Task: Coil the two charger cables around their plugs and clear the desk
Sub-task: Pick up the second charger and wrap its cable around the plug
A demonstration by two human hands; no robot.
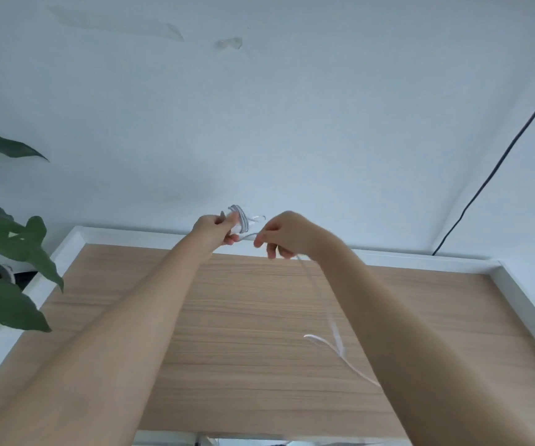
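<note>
Both arms reach out over the far edge of the wooden desk (243,317). My left hand (216,228) grips a white charger plug (243,220) with several turns of white cable wound around it. My right hand (283,235) pinches the same white cable (337,336) just to the right of the plug. From there the loose cable hangs down along my right forearm and loops above the desk. A second charger is not visible.
A white ledge (404,256) frames the desk at the back and on both sides, against a pale wall. A leafy green plant (8,268) stands at the left edge. A dark cable (497,165) runs down the wall at the right.
</note>
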